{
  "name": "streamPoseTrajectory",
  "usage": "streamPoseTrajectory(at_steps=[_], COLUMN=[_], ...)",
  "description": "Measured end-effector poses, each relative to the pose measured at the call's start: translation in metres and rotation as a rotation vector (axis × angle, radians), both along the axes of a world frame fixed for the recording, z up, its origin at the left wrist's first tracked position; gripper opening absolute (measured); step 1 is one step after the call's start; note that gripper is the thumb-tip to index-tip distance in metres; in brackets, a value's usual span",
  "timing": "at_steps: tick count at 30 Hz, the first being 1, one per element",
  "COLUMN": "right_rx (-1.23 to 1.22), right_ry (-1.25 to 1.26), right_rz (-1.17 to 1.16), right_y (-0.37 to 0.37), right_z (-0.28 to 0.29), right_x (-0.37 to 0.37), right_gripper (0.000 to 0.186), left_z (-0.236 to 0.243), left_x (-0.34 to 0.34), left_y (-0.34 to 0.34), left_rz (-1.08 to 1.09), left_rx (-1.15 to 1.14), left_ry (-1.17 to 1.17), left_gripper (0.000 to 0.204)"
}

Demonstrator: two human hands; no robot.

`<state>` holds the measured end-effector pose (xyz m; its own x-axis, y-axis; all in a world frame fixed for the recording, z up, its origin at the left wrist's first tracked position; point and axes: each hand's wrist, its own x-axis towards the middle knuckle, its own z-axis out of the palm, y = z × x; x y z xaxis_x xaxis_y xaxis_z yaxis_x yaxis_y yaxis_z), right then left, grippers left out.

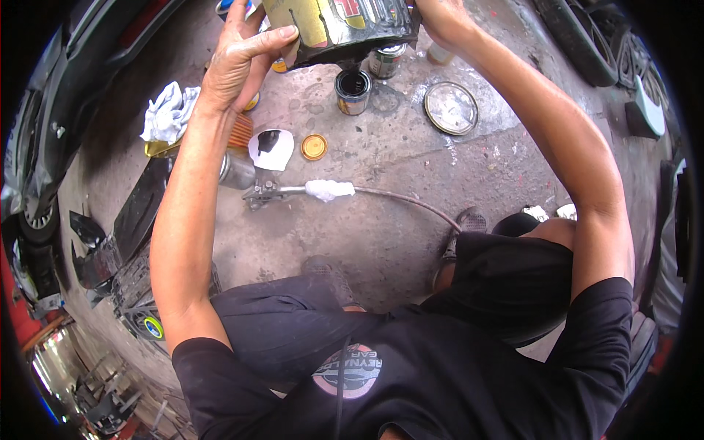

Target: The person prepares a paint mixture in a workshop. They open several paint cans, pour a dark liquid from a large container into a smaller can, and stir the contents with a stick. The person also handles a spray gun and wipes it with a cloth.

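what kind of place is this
Likely a car body or paint workshop: a spray gun with hose lies on the stained concrete floor, beside open paint cans and a tyre.

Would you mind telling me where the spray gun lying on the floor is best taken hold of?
Grip the spray gun by its metal body, coming from above. It lies flat on the concrete floor, its cup at one end and the hose at the other.

We look straight down from our head, close above our raised left hand [238,62], concrete floor [381,220] well beyond its fingers.
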<state>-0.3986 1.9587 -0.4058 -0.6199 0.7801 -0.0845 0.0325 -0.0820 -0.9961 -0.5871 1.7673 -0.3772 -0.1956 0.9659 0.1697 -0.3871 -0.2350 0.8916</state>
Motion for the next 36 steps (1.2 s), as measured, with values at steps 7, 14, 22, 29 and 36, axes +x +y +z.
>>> streamPoseTrajectory(at_steps=[7,14,22,29,36], right_rx=[0.015,0.076,0.069,0.013,0.016], right_ry=[0.011,-0.027,-0.018,0.000,0.023], right_rz=[0.034,0.007,0.011,0.017,0.025], right_y=[0.004,0.000,0.009,0.015,0.022], right_z=[-0.008,-0.007,-0.019,-0.026,-0.040], right_x=[0.001,0.001,-0.002,-0.007,-0.010], right_gripper=[0.061,0.061,0.062,0.062,0.061], left_z=[-0.001,-0.006,-0.012,-0.012,-0.017], left_x=[0.001,-0.003,-0.003,-0.008,-0.008], left_y=[0.002,0.002,0.006,0.009,0.011], left_rz=[0.002,0.007,0.021,0.033,0.052], left_rx=[-0.015,-0.018,-0.033,-0.062,-0.108], left_ry=[-0.004,0.001,0.016,0.042,0.083], left_gripper=[0.119,0.114,0.116,0.112,0.106])
